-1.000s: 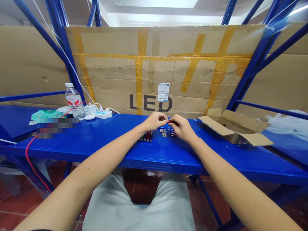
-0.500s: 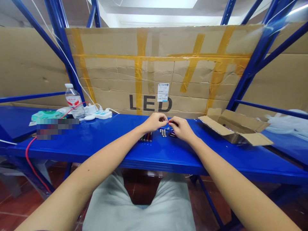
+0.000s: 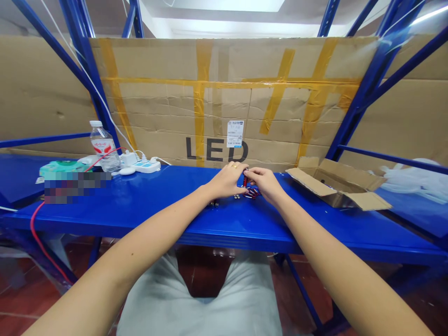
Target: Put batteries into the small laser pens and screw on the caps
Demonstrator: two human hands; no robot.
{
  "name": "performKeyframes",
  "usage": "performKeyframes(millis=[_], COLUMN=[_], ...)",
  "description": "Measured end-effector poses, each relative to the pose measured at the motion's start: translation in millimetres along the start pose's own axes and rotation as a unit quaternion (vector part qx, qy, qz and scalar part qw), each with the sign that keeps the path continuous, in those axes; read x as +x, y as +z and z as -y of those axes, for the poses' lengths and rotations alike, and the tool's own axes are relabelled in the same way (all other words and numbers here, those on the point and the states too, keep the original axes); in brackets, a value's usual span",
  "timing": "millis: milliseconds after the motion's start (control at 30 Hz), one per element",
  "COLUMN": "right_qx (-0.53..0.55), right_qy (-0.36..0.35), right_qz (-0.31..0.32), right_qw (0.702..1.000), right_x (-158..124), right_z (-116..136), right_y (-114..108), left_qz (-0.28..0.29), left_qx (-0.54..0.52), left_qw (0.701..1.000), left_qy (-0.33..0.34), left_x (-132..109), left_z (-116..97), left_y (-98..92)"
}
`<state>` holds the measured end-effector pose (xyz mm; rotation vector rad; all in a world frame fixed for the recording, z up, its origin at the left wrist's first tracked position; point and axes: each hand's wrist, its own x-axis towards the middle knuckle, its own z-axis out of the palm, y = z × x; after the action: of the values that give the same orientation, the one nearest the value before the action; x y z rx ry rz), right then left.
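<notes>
A small, shiny red tube [image 3: 245, 180] stands roughly upright between my hands, just above the table. My left hand [image 3: 228, 180] spans it, fingers near its top end and thumb near its lower end; a ring shows on one finger. My right hand [image 3: 265, 183] pinches the tube near its upper part. Right below lie several loose dark red and shiny tubes [image 3: 252, 192], partly behind the fingers. Small silver pieces [image 3: 237, 196] rest just left of them. Under my left wrist, the ends of a row of tubes [image 3: 213, 204] peek out, the rest hidden.
The blue table [image 3: 150, 200] holds an open cardboard box [image 3: 345, 186] at right. At left stand a water bottle [image 3: 105, 148], a white power strip [image 3: 147, 165] and a green packet [image 3: 63, 169]. A big cardboard panel [image 3: 157, 112] closes the back, between blue posts.
The red tube has turned upright between my hands. My left hand has shifted right and opened wider to span it, covering more of the silver pieces and the tube row.
</notes>
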<state>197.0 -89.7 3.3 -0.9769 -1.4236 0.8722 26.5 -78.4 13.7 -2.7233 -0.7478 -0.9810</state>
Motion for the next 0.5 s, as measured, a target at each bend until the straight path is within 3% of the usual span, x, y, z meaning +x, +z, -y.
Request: performKeyframes(millis=[333,500], right_qx=[-0.008,0.005], right_qy=[0.011,0.015], right_qz=[0.037,0.044], right_qw=[0.999,0.999], right_x=[-5.4,-4.5], right_z=[2.9,-0.3], right_y=[-1.3,-2.5], left_qz=[0.059,0.066], left_qx=[0.158,0.168], left_qw=[0.983,0.981], left_qy=[0.069,0.071], left_x=[-1.8,-2.0], left_z=[2.2,2.2], left_y=[-12.9,-13.0])
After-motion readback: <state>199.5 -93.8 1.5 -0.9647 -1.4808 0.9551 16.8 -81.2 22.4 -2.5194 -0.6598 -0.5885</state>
